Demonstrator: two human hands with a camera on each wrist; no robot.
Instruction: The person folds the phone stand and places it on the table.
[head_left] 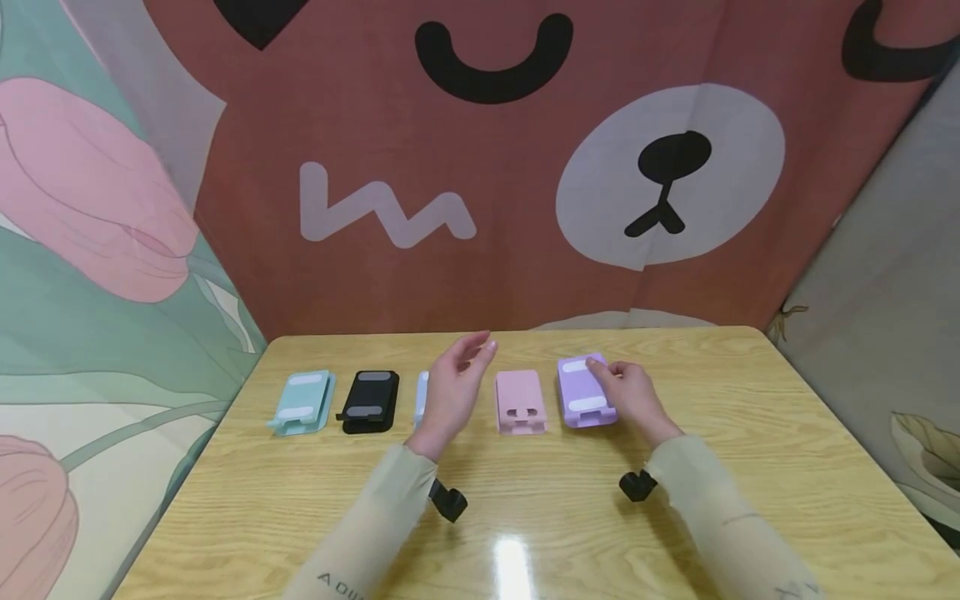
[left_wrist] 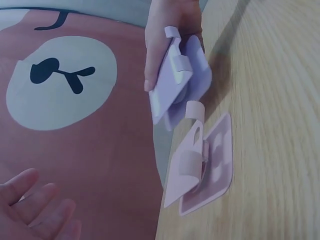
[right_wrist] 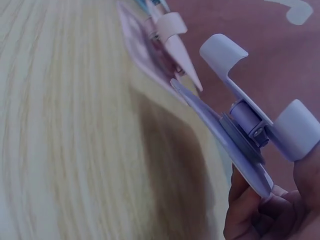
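My right hand [head_left: 637, 402] grips a purple folding phone stand [head_left: 579, 385] by its right edge, thumb on the upper plate and fingers under the base. In the right wrist view the stand [right_wrist: 220, 127] is tilted, held off the table with its shadow below. A pink phone stand [head_left: 519, 385] sits just left of it. My left hand [head_left: 452, 390] hovers with relaxed, slightly bent fingers and holds nothing. Behind that hand, a pale blue phone stand [head_left: 421, 400] is mostly hidden.
Farther left on the wooden table [head_left: 570, 517] lie a black phone stand [head_left: 377, 388] and a teal one [head_left: 306, 395], in a row with the others. A printed cloth [head_left: 510, 292] hangs along the table's back edge.
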